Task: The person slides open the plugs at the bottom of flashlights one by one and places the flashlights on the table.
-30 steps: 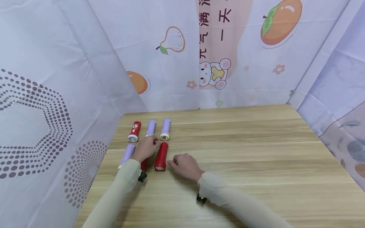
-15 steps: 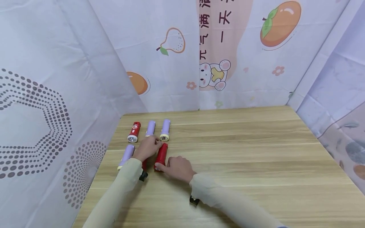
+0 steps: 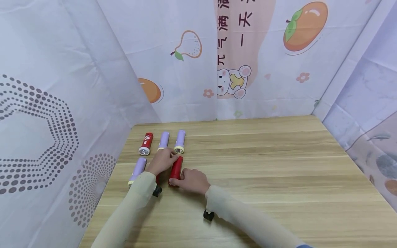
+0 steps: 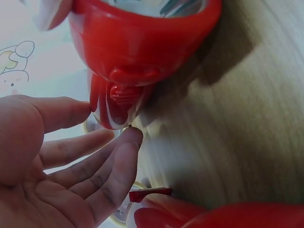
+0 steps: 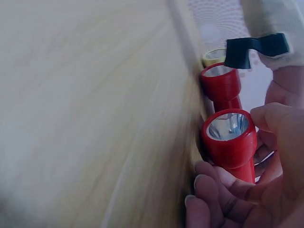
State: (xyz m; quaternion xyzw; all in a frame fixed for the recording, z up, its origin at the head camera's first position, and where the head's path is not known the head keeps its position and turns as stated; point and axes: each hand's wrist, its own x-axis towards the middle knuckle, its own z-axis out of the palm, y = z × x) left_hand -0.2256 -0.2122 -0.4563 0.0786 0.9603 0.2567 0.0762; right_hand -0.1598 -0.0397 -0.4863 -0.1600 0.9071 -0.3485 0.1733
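A red flashlight lies on the wooden table with its lens end toward me. My right hand grips its head: in the right wrist view the thumb presses one side and the fingers curl round the other. At the tail end, my left hand pinches it between thumb and fingertips, as the left wrist view shows. Just left lies a second red flashlight, mostly hidden under the left wrist in the head view.
Behind the hands stand a red-and-white flashlight and two lilac flashlights, all lying in a row. Another lilac flashlight lies left of the left forearm. Patterned curtains rise along the table's back and sides.
My right hand has moved left onto the red flashlight's head and taken hold of it. My left hand has shifted slightly right to its tail end.
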